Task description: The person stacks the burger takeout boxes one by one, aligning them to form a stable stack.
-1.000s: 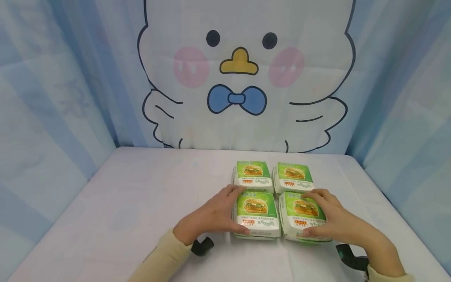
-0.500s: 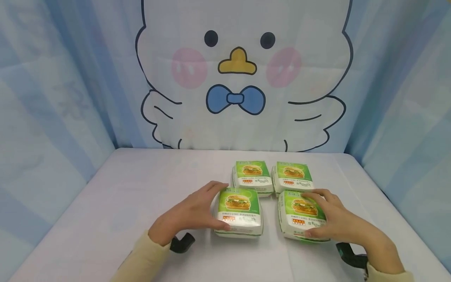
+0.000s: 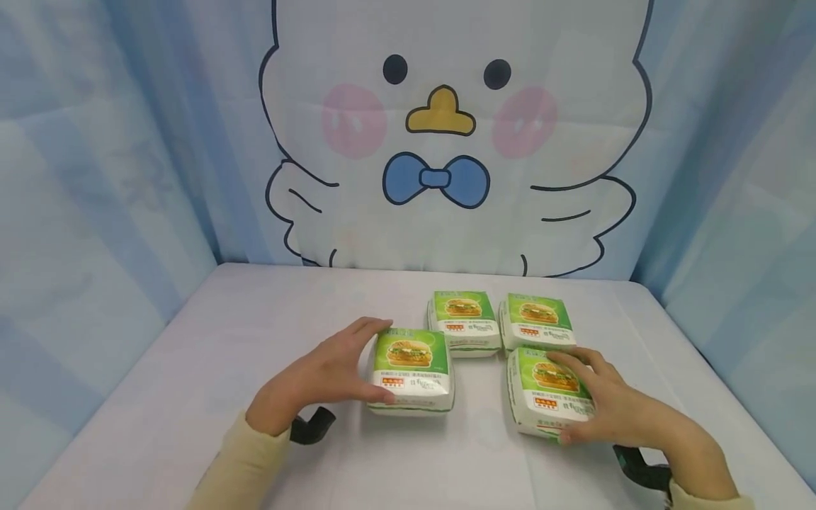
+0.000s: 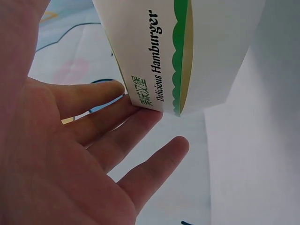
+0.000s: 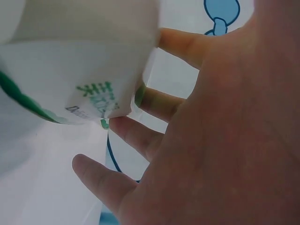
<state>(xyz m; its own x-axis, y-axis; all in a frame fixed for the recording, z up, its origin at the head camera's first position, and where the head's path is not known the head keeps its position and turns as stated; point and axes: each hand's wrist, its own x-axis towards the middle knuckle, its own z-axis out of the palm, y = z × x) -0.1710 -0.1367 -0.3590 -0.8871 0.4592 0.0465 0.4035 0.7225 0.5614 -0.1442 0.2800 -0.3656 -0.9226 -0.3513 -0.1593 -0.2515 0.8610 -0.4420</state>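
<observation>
My left hand [image 3: 321, 372] grips a green-and-white hamburger box [image 3: 411, 361] by its front and back edges, thumb at the front. In the left wrist view this box [image 4: 145, 61] has its plain underside showing above the table, with "Delicious Hamburger" printed along its side. A second hamburger box [image 3: 550, 389] sits at the front right, where my right hand [image 3: 621, 404] holds it between thumb and fingers. Seen from the right wrist, that box [image 5: 84, 79] is tilted, fingertips at its far edge.
Two more hamburger boxes stand side by side behind, one on the left [image 3: 464, 322] and one on the right [image 3: 537, 319]. The white table [image 3: 306, 304] ends at a curtain [image 3: 440, 234] with a cartoon bird; blue curtains flank both sides.
My left hand has carried its hamburger box left and slightly up, away from the other boxes. My right hand has stayed at the front right box, its thumb slightly lower.
</observation>
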